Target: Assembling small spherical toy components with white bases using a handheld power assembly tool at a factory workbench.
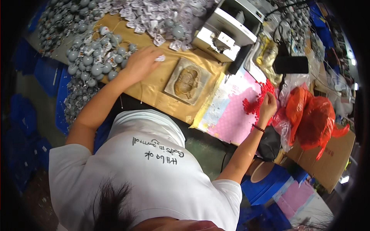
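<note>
My left hand (143,64) is closed over the tan-covered table, with a small whitish plastic piece (160,58) at its fingertips. Just left of that hand lies a heap of grey ball-shaped parts (96,57) with thin cords and small tags. Off to the right, my right hand (269,104) pinches at the edge of a pile of tiny red pieces (252,106); what its fingers hold is too small to make out. Between the hands sits a square metal mould block (196,95) with a rounded, brownish hollow in it.
Behind the block stands a white machine (227,32). Many clear plastic pieces (142,15) are heaped at the back. A pink sheet (231,111) lies under the red pile. At right are a black phone (291,65), a red plastic bag (314,119) and a cardboard box (333,158).
</note>
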Demonstrator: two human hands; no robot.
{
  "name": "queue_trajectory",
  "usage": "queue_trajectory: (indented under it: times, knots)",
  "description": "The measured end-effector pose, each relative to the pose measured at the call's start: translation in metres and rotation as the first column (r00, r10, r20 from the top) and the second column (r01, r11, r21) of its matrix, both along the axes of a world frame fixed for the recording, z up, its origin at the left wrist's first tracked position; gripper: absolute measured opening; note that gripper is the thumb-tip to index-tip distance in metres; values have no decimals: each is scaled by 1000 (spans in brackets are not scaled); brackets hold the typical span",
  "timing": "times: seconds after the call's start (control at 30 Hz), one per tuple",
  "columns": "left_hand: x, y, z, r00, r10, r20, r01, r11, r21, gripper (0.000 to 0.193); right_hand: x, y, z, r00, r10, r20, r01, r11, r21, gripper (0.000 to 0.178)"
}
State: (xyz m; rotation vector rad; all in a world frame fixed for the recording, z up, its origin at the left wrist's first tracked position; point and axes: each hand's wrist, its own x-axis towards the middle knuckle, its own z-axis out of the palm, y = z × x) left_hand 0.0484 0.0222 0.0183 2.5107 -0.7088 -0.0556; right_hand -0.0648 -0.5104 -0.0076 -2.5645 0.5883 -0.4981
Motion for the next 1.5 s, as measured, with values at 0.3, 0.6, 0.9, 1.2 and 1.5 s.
queue_trajectory:
  times: [0.3, 0.6, 0.9, 1.2, 1.5]
  knots:
    - [-23, -26, 39, 942, -130, -309, 44, 962, -270, 25, 45, 38, -1, 973, 153, -175, -200, 936, -289, 17]
    - [-23, -73, 16, 942, -245, -227, 229, 969, -96, 25, 45, 108, 24, 965, 261, -20, -256, 956, 141, 8]
    - [-31, -75, 10, 962, -171, -215, 142, 980, -142, 46, 42, 269, 27, 565, 781, 266, -802, 596, -44, 26]
    - [38, -45, 21, 970, 88, 225, -58, 989, -136, 40, 33, 278, 25, 610, 782, 130, -753, 623, -211, 25]
    - [65, -37, 30, 991, 116, 73, -97, 969, -225, 43, 32, 269, 36, 745, 618, 252, -665, 718, 207, 31]
